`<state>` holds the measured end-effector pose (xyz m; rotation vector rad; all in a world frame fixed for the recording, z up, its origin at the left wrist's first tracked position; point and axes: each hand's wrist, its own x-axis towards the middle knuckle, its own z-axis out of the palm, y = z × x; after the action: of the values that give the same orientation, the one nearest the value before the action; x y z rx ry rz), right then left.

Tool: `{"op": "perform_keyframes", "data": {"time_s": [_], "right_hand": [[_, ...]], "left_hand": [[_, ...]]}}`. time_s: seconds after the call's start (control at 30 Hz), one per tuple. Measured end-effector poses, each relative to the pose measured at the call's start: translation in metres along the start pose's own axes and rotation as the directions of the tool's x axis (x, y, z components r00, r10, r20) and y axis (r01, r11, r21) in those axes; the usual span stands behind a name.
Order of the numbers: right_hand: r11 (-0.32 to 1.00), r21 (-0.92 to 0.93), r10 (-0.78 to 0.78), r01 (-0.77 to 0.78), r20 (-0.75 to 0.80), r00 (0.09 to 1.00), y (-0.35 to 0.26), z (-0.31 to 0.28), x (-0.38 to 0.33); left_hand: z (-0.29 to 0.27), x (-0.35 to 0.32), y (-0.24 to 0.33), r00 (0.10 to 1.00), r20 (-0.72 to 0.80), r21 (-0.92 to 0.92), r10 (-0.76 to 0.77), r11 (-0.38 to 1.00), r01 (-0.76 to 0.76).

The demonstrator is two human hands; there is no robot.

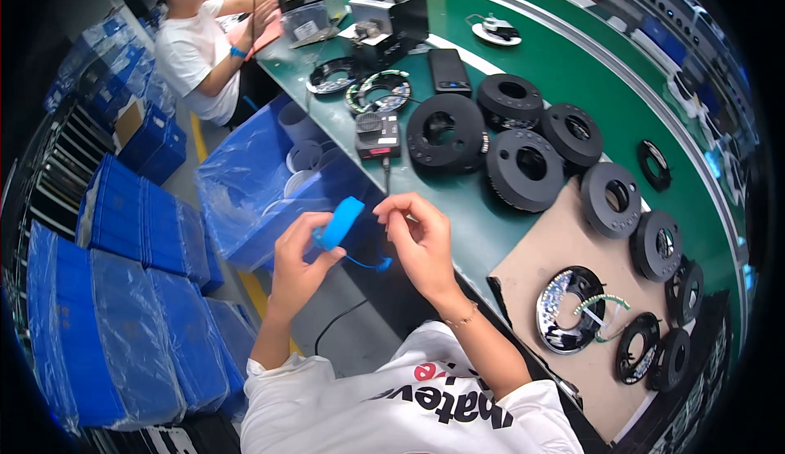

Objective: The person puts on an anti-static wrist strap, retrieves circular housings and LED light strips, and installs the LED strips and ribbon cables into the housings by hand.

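My left hand [300, 252] grips a bright blue ring-shaped roll or band [342, 220] between thumb and fingers, held up in front of me. From it a thin blue strand [360, 262] hangs to the right and ends in a small crumpled blue bit. Just right of the roll, apart from it, is my right hand [417, 237]. Its thumb and fingers are drawn together in a pinch; whatever may be between the tips is too small to make out. Beyond both hands, a small dark box-shaped device [377, 134] with a cable sits on the green bench.
Several black ring-shaped housings [446, 133] line the bench, some by a brown mat [523, 266] bearing a round circuit assembly [564, 311]. A blue bin [245, 225] with round parts stands left. Wrapped blue crates [114, 315] fill the far left. A co-worker [196, 53] sits ahead.
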<state>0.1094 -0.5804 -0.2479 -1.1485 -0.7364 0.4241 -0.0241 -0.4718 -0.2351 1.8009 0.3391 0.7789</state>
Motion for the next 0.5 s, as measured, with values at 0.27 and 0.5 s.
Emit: {"op": "perform_keyframes", "data": {"time_s": [0.27,0.5], "right_hand": [[0.799,-0.468,-0.391,0.379,0.075,0.917,-0.025,-0.022,-0.005],[0.777,-0.518,-0.272,0.358,0.238,0.933,0.029,-0.016,-0.014]], "left_hand": [[0.02,0.034,0.003,0.921,0.388,0.391,-0.025,0.91,-0.14],[0.038,0.01,-0.038,0.972,-0.141,0.649,0.188,0.759,-0.053]]}}
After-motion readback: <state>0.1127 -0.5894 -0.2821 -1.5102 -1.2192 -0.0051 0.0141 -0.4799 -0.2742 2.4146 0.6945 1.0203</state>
